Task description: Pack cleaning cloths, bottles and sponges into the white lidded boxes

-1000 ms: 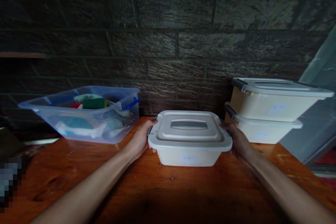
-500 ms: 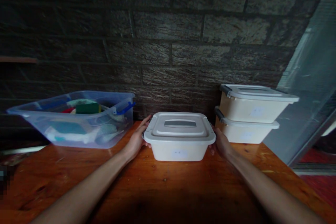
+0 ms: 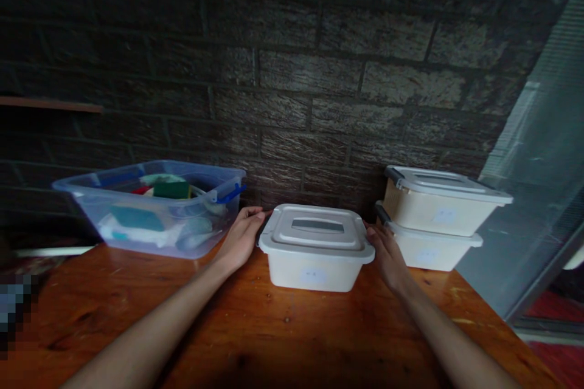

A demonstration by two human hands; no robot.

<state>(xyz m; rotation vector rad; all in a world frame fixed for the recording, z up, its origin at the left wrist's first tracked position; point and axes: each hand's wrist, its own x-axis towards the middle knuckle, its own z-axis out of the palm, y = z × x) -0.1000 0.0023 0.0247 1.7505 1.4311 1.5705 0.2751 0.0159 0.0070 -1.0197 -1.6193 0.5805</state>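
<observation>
A white lidded plastic box with a grey handle in its lid stands on the wooden table, close to the brick wall. My left hand lies against the box's left side, fingers curled round the rim. On the opposite side my right hand presses on the right edge. Both hands grip the box between them.
A clear blue-tinted tub with sponges and cloths sits to the left. Two stacked white lidded boxes stand just right of the held box. A grey panel leans at the right; the table ends there.
The white box has slid away from me toward the wall, with both hands still on its sides. The view has shifted slightly.
</observation>
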